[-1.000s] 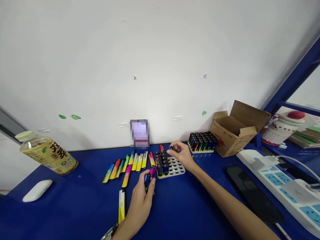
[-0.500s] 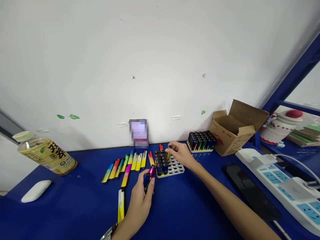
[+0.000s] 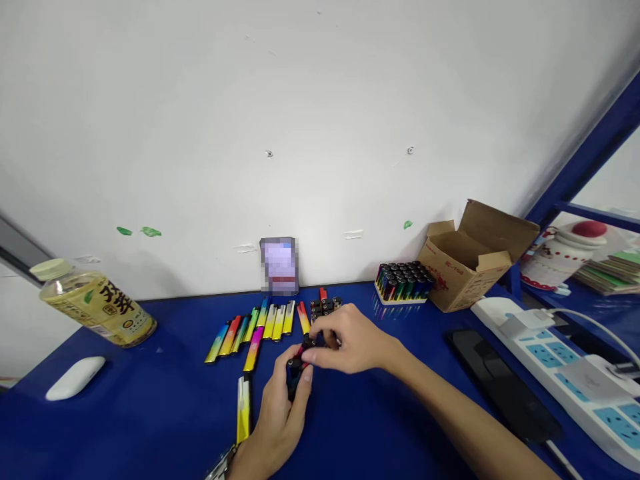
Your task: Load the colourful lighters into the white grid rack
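My left hand (image 3: 280,417) is low at the middle of the blue table, shut around a dark blue lighter (image 3: 295,377) and a pink one. My right hand (image 3: 350,343) has come across it, its fingertips pinching a black-topped lighter (image 3: 320,341) right against them. That hand hides most of the white lighter rack (image 3: 333,333), and only black tops (image 3: 325,308) of upright lighters show behind it. Gradient-coloured lighters (image 3: 250,333) lie side by side to the left. A lone yellow lighter (image 3: 243,408) lies beside my left hand.
A block of upright lighters (image 3: 403,282) and an open cardboard box (image 3: 465,263) stand along the wall. Further out are a tea bottle (image 3: 97,303), a white mouse (image 3: 75,378), a black slab (image 3: 500,383) and a white power strip (image 3: 560,370).
My right hand has moved down and left from the rack to my left hand, now covering the rack. My left hand has stayed nearly in place.
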The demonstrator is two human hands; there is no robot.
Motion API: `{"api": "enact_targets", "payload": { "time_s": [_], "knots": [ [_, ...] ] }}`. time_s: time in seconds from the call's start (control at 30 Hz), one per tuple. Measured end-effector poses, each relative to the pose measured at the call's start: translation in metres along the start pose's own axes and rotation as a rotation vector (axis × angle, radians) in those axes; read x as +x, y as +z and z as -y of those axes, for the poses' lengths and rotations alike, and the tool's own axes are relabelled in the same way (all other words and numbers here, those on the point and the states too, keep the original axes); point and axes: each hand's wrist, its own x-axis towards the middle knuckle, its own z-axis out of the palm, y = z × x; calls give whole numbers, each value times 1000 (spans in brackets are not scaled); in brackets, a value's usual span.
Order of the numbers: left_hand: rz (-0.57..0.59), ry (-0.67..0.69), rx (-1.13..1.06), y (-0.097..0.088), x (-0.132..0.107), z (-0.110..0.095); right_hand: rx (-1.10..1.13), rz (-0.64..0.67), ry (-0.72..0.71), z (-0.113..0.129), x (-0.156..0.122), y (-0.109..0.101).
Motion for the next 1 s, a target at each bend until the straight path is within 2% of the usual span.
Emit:
{"api": "enact_targets", "payload": {
  "time_s": [0.1,0.17,0.2,0.23,0.3,0.4,0.47,0.53,0.67,0.77,0.87,1.0],
  "knots": [
    [8,104,-41,0,0,3,-69,33,-58,12,0,3],
    [18,171,-51,0,1,4,38,10,-58,12,1,4],
    [15,200,-52,1,1,4,132,-43,-42,10,2,5],
    [5,224,-55,1,2,5,241,-134,-21,6,4,5],
    [-24,248,-70,2,2,6,477,-401,31,-4,9,3],
    [-83,227,-61,3,3,7,869,-772,128,-23,17,-3],
    [-120,188,-2,2,5,4,1075,-905,218,-36,19,-6],
    [-113,155,57,-1,7,-2,1163,-968,300,-50,17,-7],
    [13,73,58,-3,11,-10,1105,-979,389,-78,8,0],
    [69,-1,18,-2,12,-11,900,-878,412,-94,0,7],
    [85,-37,24,-2,13,-10,724,-783,394,-101,-5,11],
    [82,-28,99,-3,15,-10,679,-728,366,-101,-10,13]
  ]
}}
